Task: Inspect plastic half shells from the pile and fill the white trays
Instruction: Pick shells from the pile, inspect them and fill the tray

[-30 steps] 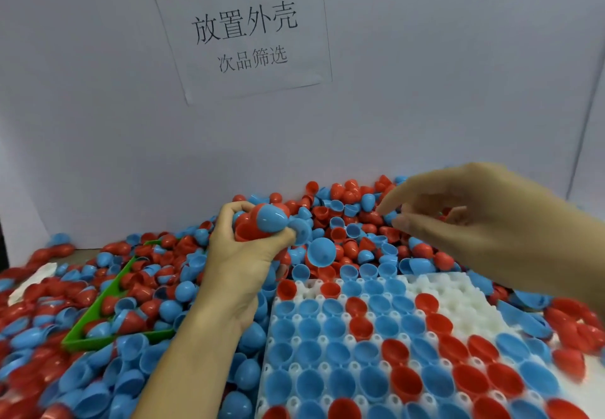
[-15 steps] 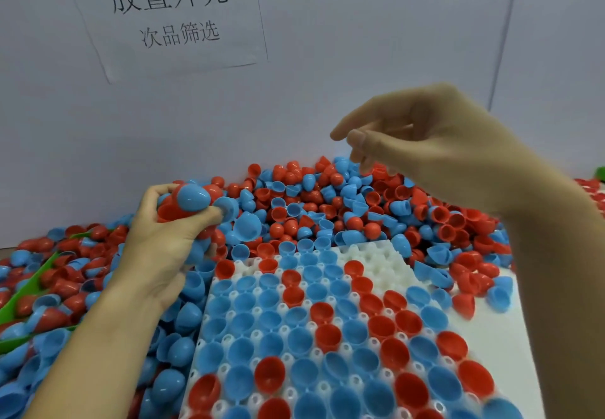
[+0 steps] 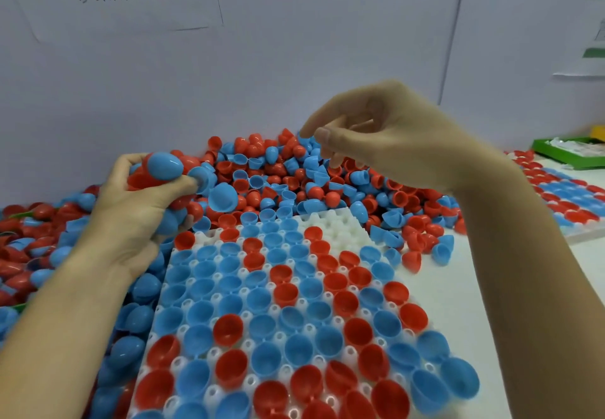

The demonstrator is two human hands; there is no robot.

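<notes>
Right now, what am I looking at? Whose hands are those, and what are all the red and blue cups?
The picture comes from a camera on a person's head, looking down at their own hands. The cups are plastic half shells in a big pile. The left hand holds a bunch of shells. The right hand hovers above the pile with curled fingers; I see nothing in it. Good shells go into the white tray, which is nearly full. Only its far corner has bare spots.

Single camera on my head, facing forward and down, close over white tray [image 3: 330,222] and shell pile [image 3: 294,173]; back wall [image 3: 327,58] fills upper frame. No second view.
</notes>
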